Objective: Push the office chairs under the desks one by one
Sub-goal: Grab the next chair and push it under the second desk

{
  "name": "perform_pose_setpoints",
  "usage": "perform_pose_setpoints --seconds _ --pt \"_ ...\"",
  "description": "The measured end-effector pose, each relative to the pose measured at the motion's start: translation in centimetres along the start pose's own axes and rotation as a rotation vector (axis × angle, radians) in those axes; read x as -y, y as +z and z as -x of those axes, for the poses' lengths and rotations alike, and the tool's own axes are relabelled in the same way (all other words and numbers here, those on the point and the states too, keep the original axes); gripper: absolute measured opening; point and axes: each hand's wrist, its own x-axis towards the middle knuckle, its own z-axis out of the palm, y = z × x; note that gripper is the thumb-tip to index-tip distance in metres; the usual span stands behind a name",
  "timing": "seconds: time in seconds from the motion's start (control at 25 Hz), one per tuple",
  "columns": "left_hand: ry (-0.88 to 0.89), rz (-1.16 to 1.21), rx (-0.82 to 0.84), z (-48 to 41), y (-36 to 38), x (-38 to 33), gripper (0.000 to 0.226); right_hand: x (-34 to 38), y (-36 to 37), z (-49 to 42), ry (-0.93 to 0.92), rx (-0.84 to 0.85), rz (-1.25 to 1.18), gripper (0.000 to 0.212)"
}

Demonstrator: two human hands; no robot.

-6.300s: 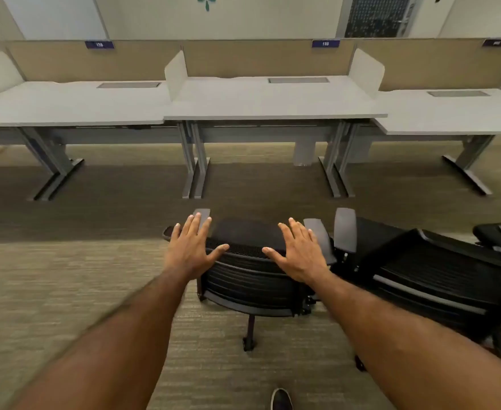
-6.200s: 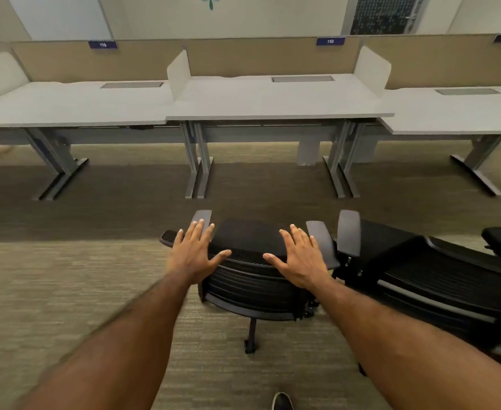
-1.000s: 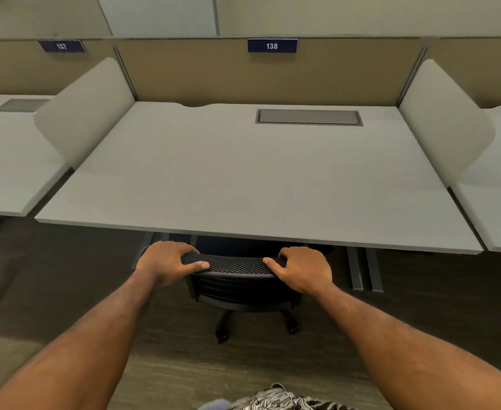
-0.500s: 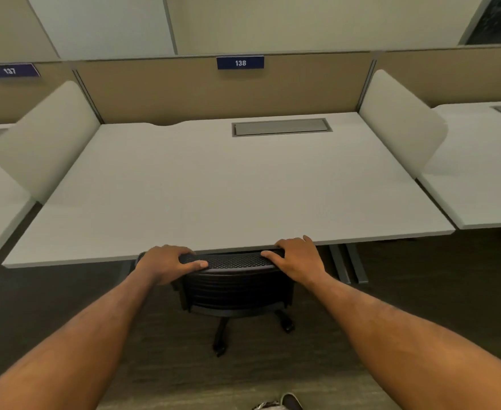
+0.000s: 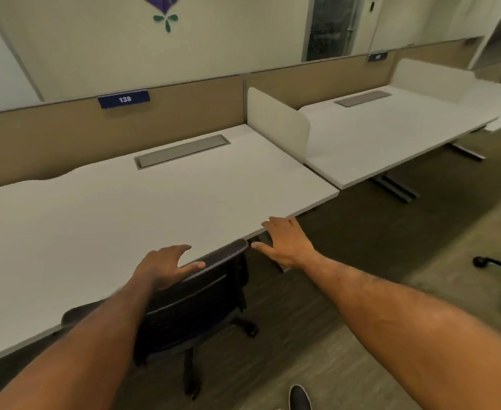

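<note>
A black mesh-back office chair (image 5: 196, 303) stands tucked against the front edge of the white desk (image 5: 125, 208) labelled 138, its seat hidden beneath the top. My left hand (image 5: 163, 266) hovers open at the chair's backrest top, its thumb lying on the rim. My right hand (image 5: 284, 244) is off the chair, fingers spread, just right of the backrest near the desk's front edge. The wheeled base (image 5: 243, 327) shows below the backrest.
A second white desk (image 5: 391, 137) stands to the right behind a low white divider (image 5: 276, 122). Castors and legs of other chairs (image 5: 498, 263) poke in at the right edge. A tan partition (image 5: 51, 134) backs the desks. My shoe (image 5: 299, 396) is at the bottom.
Both hands have let go of the backrest top and opened. The view has swung to the right, bringing in the neighbouring desk and other chair bases.
</note>
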Motion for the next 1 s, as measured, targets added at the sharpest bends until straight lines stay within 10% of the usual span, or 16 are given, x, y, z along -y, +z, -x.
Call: perform_pose_setpoints --seconds 1.0 --pt "0.984 -0.277 -0.355 1.4 2.8 -76.1 0.099 -43.2 -14.8 56.3 0.921 -0.409 0.124 0.08"
